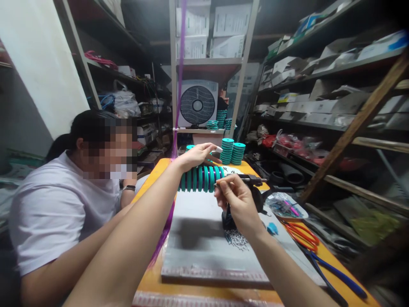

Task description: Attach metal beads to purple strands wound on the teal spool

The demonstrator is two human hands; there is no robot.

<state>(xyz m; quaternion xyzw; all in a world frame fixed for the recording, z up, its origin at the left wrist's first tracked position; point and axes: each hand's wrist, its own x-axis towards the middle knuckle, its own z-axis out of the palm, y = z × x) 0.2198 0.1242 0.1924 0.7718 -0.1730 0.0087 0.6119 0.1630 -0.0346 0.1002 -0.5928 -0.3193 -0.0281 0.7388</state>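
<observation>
My left hand (198, 155) rests on top of a row of teal spools (201, 178) lined up on a horizontal rod, fingers curled lightly over them. My right hand (236, 198) is pinched shut on a thin metal pin or rod end at the right end of the row, just above a black stand (255, 200). A pile of small metal pins (237, 238) lies on the grey mat (198, 251) below my right hand. A purple strand (179, 85) hangs down to the table at the left.
Two stacks of teal spools (232, 151) stand at the table's far end. Orange-handled scissors (302, 236) and blue-handled pliers (338, 275) lie at the right. A person in a white shirt (60, 204) sits at the left. Shelves of boxes surround the orange table (150, 277).
</observation>
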